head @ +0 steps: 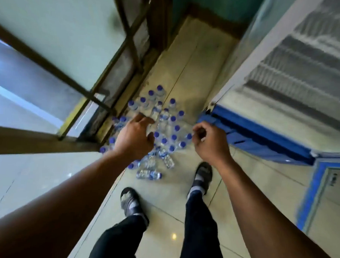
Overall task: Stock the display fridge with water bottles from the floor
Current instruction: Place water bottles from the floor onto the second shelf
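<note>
While both hands are empty, the step in hand looks like the reach down for a first pick. The left hand (134, 136) hangs over the bottles (165, 128) w/ fingers loosely spread and curled, holding nothing. The right hand (208, 142) has its fingers curled in close near the palm, nothing visible in it — it sits between the bottles and the blue base of the fridge (262, 136).

The bottles stand in a loose cluster on the tiled floor (161, 216), blue caps up, close by the window frame (99, 114) on the left and near the fridge base on the right. A few at the near edge lie on their sides. Motion blur softens it all, so exact count is beyond telling.

To do the pick well, I'd judge:
- Go for upright bottles at the near edge of the cluster first — caps are clear there and neighbours won't tip.
- Take one per hand by neck or upper body; thin plastic likely dents if squeezed at mid-body.
- Left hand opens a bit wider before closing; right has to uncurl first.
- Mind the fallen ones near the feet (131, 201) — they can roll underfoot.

The fridge shelves (304, 62) on the right look bare as far as the blur allows, door (318, 194) swung open at lower right, so the task appears to be at its start.
</note>
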Tool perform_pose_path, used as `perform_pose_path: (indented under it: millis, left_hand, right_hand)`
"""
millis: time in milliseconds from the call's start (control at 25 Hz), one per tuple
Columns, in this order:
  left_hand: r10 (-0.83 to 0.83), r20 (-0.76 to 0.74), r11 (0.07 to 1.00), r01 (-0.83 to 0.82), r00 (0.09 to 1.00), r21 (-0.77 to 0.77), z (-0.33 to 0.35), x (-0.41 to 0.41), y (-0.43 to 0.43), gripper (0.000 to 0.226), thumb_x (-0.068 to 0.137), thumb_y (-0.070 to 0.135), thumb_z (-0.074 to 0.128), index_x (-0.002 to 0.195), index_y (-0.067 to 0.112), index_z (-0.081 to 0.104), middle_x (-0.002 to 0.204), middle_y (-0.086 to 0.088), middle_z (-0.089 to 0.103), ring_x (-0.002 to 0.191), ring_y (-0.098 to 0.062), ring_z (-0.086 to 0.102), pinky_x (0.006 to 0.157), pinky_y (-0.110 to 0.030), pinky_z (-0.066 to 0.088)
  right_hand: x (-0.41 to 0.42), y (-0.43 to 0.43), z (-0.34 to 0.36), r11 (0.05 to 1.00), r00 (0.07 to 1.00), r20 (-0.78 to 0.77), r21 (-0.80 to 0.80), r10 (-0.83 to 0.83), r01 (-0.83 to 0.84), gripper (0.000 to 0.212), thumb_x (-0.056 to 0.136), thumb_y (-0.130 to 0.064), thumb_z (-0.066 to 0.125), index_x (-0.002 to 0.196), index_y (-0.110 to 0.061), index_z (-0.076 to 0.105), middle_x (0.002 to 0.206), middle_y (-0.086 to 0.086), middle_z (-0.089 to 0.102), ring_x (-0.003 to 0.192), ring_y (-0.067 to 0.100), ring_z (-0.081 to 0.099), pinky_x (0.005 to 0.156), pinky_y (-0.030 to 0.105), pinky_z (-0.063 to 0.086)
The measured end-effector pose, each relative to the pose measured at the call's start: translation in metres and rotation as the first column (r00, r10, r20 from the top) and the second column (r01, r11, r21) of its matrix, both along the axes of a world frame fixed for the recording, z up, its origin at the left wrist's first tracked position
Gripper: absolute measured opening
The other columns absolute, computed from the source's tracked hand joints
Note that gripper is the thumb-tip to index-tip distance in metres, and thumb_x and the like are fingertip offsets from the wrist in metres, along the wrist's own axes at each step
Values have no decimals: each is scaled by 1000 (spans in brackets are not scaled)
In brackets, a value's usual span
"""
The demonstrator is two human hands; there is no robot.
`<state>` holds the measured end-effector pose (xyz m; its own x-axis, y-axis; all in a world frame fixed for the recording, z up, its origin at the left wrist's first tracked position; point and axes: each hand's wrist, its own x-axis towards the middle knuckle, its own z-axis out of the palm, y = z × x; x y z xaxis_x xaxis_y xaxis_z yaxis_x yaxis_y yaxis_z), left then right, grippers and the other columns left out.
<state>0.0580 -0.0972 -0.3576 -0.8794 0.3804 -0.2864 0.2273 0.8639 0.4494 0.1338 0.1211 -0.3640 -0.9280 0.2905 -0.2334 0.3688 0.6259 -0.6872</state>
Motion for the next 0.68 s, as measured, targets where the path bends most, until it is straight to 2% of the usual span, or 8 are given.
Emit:
perform_pose_path:
  millis: [80,160,240,360,440,560,600,680]
  left_hand:
    - [101,118,989,-87,988,-119,-66,17,-64,44,85,21,65,128,20,58,132,-6,53,112,-28,58,84,-35,50]
    - [160,219,971,-114,963,-209,-129,31,-114,48,82,18,68,128,19,57,129,-9,55,108,-29,59,77,-35,49]
    - [164,304,953,-70,938,-296,-194,48,-155,54,79,15,70,130,20,55,131,-6,53,108,-27,58,71,-32,47]
    - [106,346,928,32,932,-370,-279,63,-189,61,78,9,69,134,21,51,136,-4,49,113,-27,55,71,-33,50]
    - [91,335,908,60,938,-415,-334,65,-202,65,79,8,68,139,23,47,138,-5,46,117,-30,53,73,-39,52]
    - [35,345,894,125,938,-429,-401,67,-212,71,80,13,71,143,26,41,139,-4,45,115,-31,55,71,-39,51]
    - [17,348,894,142,937,-426,-418,68,-214,73,80,16,73,143,27,39,137,-3,46,112,-31,57,70,-39,50]
    - [-2,352,890,162,936,-426,-441,70,-217,78,79,21,76,145,29,35,134,-4,48,106,-31,60,69,-38,49]
  right_hand:
    - [11,-59,-72,998,982,184,-50,52,-43,7,86,-15,66,91,-19,66,81,-6,67,77,13,65,70,22,50]
    - [16,-109,-138,994,952,288,-78,98,-79,9,86,-16,64,95,-18,66,89,-1,70,82,18,66,73,24,50]
    - [22,-161,-210,987,920,358,-90,156,-132,15,84,-16,64,99,-18,65,96,2,68,88,22,64,78,30,53]
    - [33,-223,-300,974,868,444,-108,224,-197,32,85,-20,66,117,-22,61,116,5,61,105,27,60,88,35,52]
    - [43,-258,-354,959,812,514,-98,276,-264,54,89,-25,65,138,-29,46,131,6,53,116,28,55,92,36,50]
    - [51,-291,-413,924,705,628,-63,331,-378,80,92,-35,62,153,-39,11,132,10,49,118,32,54,89,41,49]
    - [51,-298,-427,921,695,645,-33,317,-389,83,92,-38,62,153,-39,6,130,12,51,116,33,56,87,41,48]
    - [48,-304,-442,929,734,626,41,263,-368,81,91,-39,63,152,-37,9,123,12,57,110,34,60,80,40,48]
